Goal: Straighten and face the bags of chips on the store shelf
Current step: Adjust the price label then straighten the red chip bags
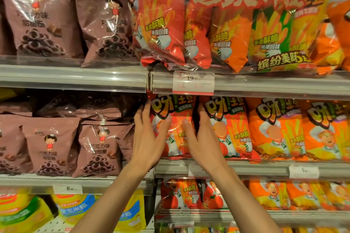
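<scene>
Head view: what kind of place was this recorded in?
Most likely a supermarket snack aisle. Tiered shelves carry price tags in clear rail strips, packed with rows of red chip bags and brown snack bags, which both hands are facing.

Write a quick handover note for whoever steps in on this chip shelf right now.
Left hand: on the left edge of the red chip bag, fingers straight.
Right hand: on its right edge, against the next red bag.
Both bags stand on the middle shelf, fronts facing out.
Left: square this bag; the multipack one shelf up leans over the rail.
</scene>
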`<state>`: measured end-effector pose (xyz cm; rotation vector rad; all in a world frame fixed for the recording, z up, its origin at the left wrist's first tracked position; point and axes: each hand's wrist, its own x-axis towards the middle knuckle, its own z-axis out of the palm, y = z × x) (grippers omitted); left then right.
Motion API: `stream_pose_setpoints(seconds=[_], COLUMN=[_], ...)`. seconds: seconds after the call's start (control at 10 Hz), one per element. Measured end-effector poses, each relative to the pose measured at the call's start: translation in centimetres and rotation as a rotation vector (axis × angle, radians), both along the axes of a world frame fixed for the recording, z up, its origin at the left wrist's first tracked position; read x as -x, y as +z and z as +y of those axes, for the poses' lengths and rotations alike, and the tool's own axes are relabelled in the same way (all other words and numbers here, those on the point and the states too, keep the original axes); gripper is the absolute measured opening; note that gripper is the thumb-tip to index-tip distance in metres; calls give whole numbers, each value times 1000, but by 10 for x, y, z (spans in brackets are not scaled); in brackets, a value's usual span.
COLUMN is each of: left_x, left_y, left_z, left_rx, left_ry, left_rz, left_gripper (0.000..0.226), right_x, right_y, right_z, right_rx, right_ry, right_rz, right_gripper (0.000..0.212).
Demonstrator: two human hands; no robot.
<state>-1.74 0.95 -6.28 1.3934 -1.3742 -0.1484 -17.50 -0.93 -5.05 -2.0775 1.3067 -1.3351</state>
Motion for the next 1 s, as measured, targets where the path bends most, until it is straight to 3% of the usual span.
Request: stream_pose_setpoints(seconds=[0.1,0.2,0.3,0.6,0.9,1.0], left_x=[1,4,9,8,4,9], left_y=[-11,-21,-24,-12,8,11], left_z=[9,-1,-10,-10,24,53], left_rx=[94,31,-1,-48,-10,12], left_ry=[-3,17,78,125,159,155], left_rz=[-312,-505,-559,-637,-628,-546], left_gripper=[72,77,79,78,67,58], right_x=[31,53,51,52,89,105], right_y=[-11,-28,-43,-38,-17,-23], right_z=[3,-7,-17,-23,0,17], right_rx=[334,340,232,183,193,244], right_ry=[-169,-400,-511,-469,-312,-272], right_rz=[159,321,455,470,412,355], right_gripper=[53,62,74,77,51,39])
